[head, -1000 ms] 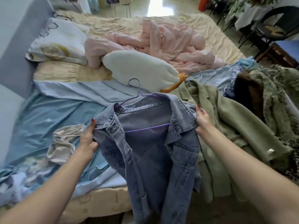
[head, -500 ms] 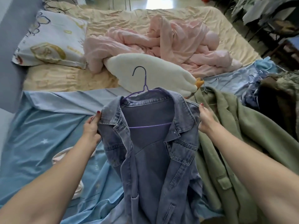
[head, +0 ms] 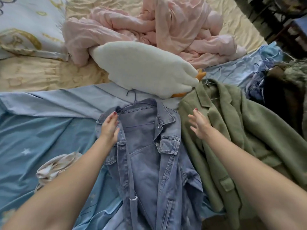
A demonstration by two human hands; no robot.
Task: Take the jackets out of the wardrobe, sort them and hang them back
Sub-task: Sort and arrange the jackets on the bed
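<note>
Arms: two bare forearms reach out from the near edge over the bed, one on each side of the denim jacket.
Denim jacket [head: 149,163]: lies front up on the blue sheet, open down the middle, collar toward the far side, hem running off the near edge.
Hanger [head: 132,98]: purple wire, inside the jacket's shoulders; its hook pokes out past the collar and rests on the sheet.
Left hand [head: 109,127]: lies on the jacket's left collar and shoulder, fingers fairly straight, thumb up by the collar; whether it pinches the cloth I cannot tell.
Right hand [head: 199,125]: fingers spread and loose, holding nothing, over the gap between the denim jacket and the green coat.
Green coat [head: 240,138]: just right of the denim jacket, front up, lapels showing, a thin wire hanger at its neck.
Blue sheet [head: 41,130]: spread under the jacket, creased, with a small white star print.
Crumpled cloth [head: 54,166]: pale bundle on the sheet beside the left forearm.
Dark clothes [head: 282,90]: heaped at the far right, past the green coat.
Plush goose [head: 141,67]: white, orange feet, lying beyond both collars.
Pink quilt [head: 157,25]: bunched up behind the goose.
Pillow [head: 28,25]: far left, white with a gold pattern.
</note>
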